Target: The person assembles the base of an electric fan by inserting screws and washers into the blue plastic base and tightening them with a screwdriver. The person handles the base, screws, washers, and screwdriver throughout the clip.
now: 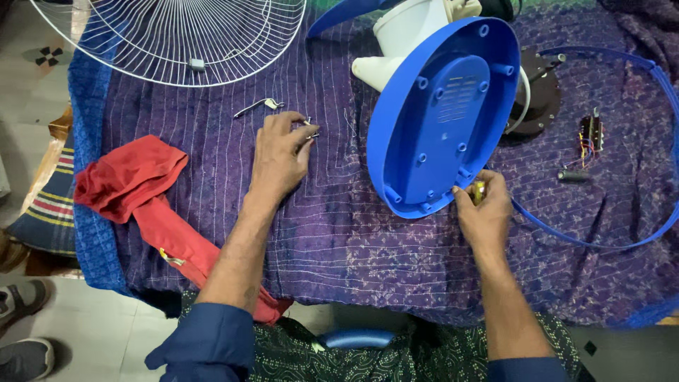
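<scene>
No packages, labels, signs, screens

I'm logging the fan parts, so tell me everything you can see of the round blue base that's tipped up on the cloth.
The round blue base looks like moulded plastic, tilted on edge with its underside facing the camera. That underside has a raised centre panel with small vent slots, several round screw bosses, and a rim. Its lower edge rests on the purple quilted cloth. The right hand touches the lower rim, holding a small yellow tool there. A white fan neck joins it from behind.
</scene>
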